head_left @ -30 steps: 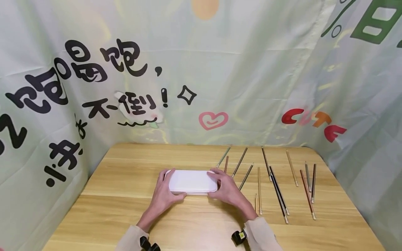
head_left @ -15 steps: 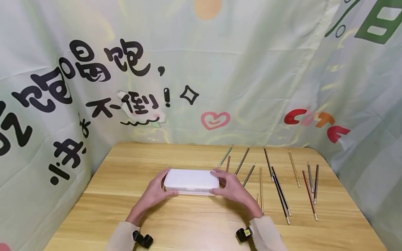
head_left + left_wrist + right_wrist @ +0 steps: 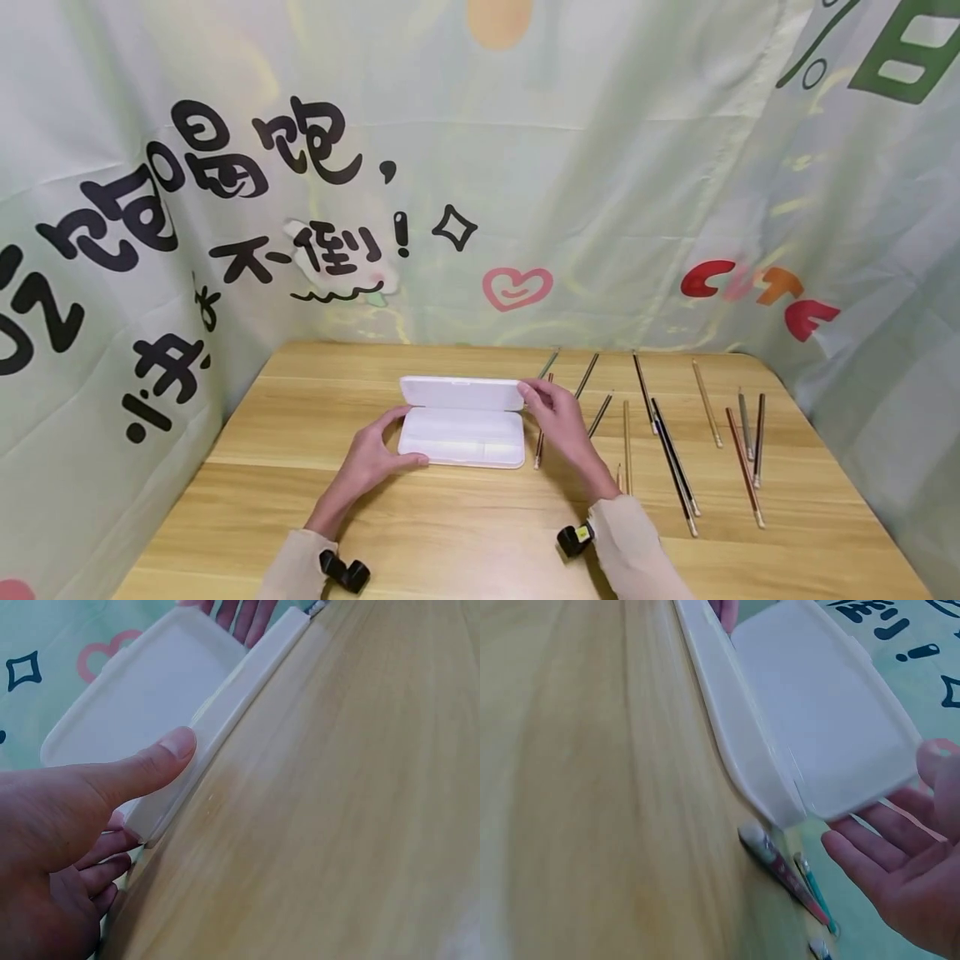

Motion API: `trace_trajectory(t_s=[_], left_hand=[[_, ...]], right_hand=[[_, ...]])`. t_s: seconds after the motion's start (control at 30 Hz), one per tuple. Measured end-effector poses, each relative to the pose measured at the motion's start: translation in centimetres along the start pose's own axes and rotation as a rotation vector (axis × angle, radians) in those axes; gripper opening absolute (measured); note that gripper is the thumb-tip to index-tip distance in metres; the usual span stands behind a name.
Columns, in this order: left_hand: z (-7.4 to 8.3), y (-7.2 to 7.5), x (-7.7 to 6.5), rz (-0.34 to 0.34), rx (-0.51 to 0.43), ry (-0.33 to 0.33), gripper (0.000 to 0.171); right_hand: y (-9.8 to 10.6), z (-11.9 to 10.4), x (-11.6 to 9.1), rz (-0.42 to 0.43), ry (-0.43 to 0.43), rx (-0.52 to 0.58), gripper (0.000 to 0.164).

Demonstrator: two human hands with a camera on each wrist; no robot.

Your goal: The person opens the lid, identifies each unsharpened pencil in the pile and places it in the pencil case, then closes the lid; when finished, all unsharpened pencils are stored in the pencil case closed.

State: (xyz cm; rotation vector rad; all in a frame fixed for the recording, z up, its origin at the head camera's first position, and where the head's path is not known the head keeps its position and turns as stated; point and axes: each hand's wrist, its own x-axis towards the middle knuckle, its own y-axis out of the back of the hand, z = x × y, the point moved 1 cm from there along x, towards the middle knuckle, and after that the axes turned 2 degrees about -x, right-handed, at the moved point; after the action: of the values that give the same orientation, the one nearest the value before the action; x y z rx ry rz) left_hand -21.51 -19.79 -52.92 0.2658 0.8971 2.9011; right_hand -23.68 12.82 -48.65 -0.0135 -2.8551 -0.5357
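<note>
In the head view a white pencil case [image 3: 442,429] lies on the table with its lid [image 3: 461,394] raised along the back. Its inside shows a small divider at the right and no pencils. My left hand [image 3: 366,457] grips the left end, the thumb [image 3: 176,742] on the front edge and the fingers curled behind. My right hand [image 3: 561,421] holds the lid's right corner, thumb on the inner side and fingers behind, as the right wrist view shows. A reddish pencil [image 3: 784,874] lies beside the case's right end.
Several pencils lie scattered over the table's right half, among them a black one [image 3: 671,462], a light wooden one [image 3: 707,404] and a red one [image 3: 745,467]. A printed curtain [image 3: 600,208] hangs behind the wooden table [image 3: 465,533].
The pencil case was closed with both hands at its ends. Its lid has swung up and back as my right hand rose with the corner; my left hand stays at the left end.
</note>
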Motion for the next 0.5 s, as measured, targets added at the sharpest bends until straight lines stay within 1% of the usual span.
trace_trajectory(t_s=[0.1, 0.23, 0.33, 0.5], left_hand=[[0.0, 0.1, 0.0, -0.011, 0.000, -0.011, 0.095], [0.0, 0.1, 0.0, -0.035, 0.018, -0.043, 0.096], [-0.1, 0.1, 0.0, -0.047, 0.031, -0.064, 0.097], [-0.3, 0.1, -0.1, -0.065, 0.024, -0.087, 0.097]], right_hand=[[-0.6, 0.0, 0.9, 0.065, 0.009, 0.022, 0.029], [-1.3, 0.4, 1.6, 0.113, -0.002, 0.070, 0.019], [-1.6, 0.7, 1.9, 0.129, 0.001, 0.081, 0.023], [-2.0, 1.2, 2.2, 0.154, 0.032, 0.012, 0.032]])
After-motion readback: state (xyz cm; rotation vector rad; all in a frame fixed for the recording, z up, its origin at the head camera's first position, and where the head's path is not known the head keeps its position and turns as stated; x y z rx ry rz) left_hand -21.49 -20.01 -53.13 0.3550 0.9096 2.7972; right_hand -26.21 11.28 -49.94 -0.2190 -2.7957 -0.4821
